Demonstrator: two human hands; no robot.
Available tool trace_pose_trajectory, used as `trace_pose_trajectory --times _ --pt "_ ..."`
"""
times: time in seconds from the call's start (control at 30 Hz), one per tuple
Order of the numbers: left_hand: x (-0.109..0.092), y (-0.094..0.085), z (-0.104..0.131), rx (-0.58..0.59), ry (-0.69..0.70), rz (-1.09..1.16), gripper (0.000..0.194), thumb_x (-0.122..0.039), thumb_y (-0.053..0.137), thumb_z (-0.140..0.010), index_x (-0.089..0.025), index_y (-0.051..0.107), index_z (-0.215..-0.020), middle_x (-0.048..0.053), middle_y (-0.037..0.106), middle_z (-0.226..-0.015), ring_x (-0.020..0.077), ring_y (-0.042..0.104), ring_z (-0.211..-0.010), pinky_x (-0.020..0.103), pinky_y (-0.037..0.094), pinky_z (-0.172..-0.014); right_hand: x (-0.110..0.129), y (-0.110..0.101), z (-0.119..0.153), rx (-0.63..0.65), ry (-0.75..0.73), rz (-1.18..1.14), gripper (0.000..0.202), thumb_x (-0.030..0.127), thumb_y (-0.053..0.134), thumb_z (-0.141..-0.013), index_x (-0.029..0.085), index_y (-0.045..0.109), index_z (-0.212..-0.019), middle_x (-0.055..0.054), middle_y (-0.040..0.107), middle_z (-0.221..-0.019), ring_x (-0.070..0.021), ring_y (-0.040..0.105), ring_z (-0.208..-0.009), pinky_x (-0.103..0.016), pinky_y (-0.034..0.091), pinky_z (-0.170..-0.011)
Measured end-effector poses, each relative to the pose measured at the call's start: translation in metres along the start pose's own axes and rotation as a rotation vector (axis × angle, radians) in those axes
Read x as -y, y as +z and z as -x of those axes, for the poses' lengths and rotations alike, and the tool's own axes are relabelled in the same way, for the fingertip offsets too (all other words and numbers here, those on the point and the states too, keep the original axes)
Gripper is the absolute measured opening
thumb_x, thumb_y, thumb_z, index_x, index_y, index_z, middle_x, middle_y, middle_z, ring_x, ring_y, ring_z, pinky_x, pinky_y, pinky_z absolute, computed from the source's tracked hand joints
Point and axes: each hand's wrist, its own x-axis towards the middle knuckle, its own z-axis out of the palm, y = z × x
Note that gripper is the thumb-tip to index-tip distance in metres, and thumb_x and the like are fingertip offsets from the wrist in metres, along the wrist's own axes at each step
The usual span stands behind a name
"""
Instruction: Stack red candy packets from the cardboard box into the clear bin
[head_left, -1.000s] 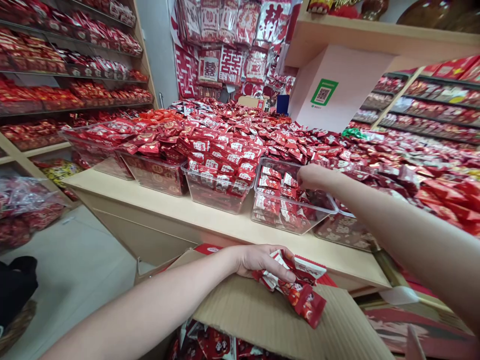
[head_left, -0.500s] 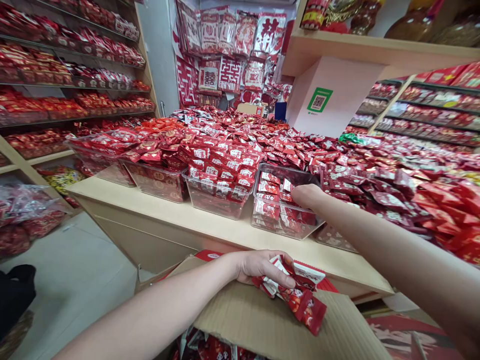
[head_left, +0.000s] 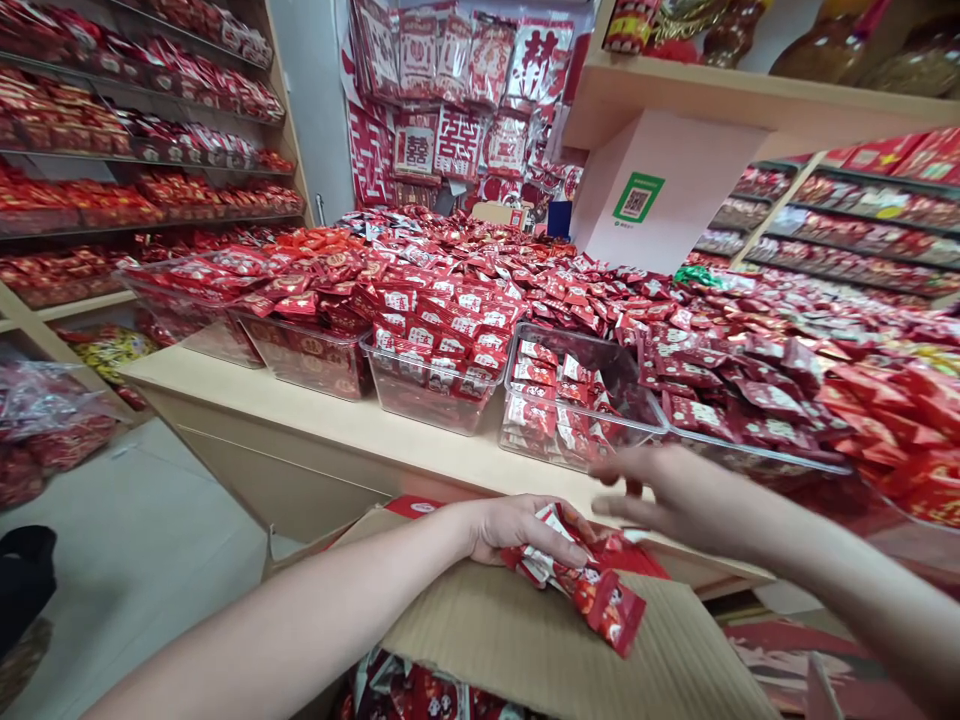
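My left hand (head_left: 525, 535) is wrapped round several small red-and-white packets (head_left: 611, 605) above a cardboard flap (head_left: 510, 630). To its upper right, my right hand (head_left: 645, 490) hovers in front of the counter edge, fingers apart and nothing between them, slightly blurred. Just behind it stands a clear plastic bin (head_left: 570, 440), partly filled with upright packets in rows, with a gap at its right side. More red packets (head_left: 427, 695) show in the box below the flap.
Fuller bins (head_left: 435, 395) line the pale counter (head_left: 315, 430), with a large heap of packets behind. A shelf (head_left: 697, 95) overhangs at the upper right. Stocked racks (head_left: 135, 155) stand left, and a plastic bag (head_left: 52, 420) lies on the left.
My right hand has come out of the clear bin and moved down toward my left hand, its fingers now spread. My left hand keeps its packets almost in place.
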Motion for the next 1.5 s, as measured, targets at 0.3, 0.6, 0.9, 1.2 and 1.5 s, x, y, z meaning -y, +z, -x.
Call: trace_pose_trajectory --times 0.3,0.6,0.9,1.2,1.5 --pt "-0.004 0.002 0.000 -0.011 -0.056 -0.056 0.036 -0.022 0.073 -0.054 -0.018 0.055 -0.086 0.000 0.057 -0.079 0.0080 0.055 -0.057 0.019 0.042 -0.051 -0.065 0.087 0.015 0.008 0.126 -0.124 0.043 0.034 0.054 -0.067 0.016 0.051 -0.107 -0.011 0.052 -0.107 -0.0208 0.051 -0.095 -0.028 0.039 -0.081" --pt "-0.013 -0.027 0.005 -0.277 0.033 -0.185 0.039 -0.020 0.074 -0.051 -0.016 0.053 -0.085 0.001 0.058 -0.080 0.0100 0.056 -0.065 0.024 0.043 -0.062 -0.049 0.083 -0.010 -0.047 -0.121 0.103 0.028 0.035 0.053 -0.070 0.017 0.051 -0.091 -0.007 0.055 -0.086 -0.0179 0.053 -0.074 -0.025 0.037 -0.061" --pt "-0.016 -0.031 0.008 -0.260 0.011 -0.232 0.041 -0.019 0.072 -0.054 -0.016 0.050 -0.089 0.003 0.057 -0.085 0.0110 0.056 -0.069 0.025 0.043 -0.065 -0.033 0.094 -0.032 -0.078 -0.374 0.200 0.027 0.032 0.034 -0.084 0.018 0.057 -0.086 -0.005 0.052 -0.082 -0.0121 0.052 -0.066 -0.022 0.035 -0.060" --pt "-0.032 -0.045 0.026 -0.235 -0.076 -0.355 0.038 -0.017 0.073 -0.050 -0.015 0.053 -0.081 0.002 0.058 -0.079 0.0113 0.056 -0.066 0.023 0.042 -0.060 -0.025 0.098 -0.030 -0.046 -0.380 0.309 0.025 0.028 0.032 -0.086 0.018 0.056 -0.089 -0.004 0.060 -0.074 -0.0147 0.057 -0.065 -0.023 0.033 -0.053" --pt "-0.042 -0.053 0.038 -0.317 -0.120 -0.483 0.039 -0.019 0.073 -0.050 -0.017 0.052 -0.082 -0.001 0.056 -0.073 0.0085 0.052 -0.058 0.019 0.038 -0.050 -0.011 0.093 -0.045 -0.218 -0.616 0.561 0.028 0.020 0.029 -0.087 0.020 0.049 -0.106 -0.007 0.055 -0.082 -0.0159 0.051 -0.070 -0.027 0.032 -0.055"
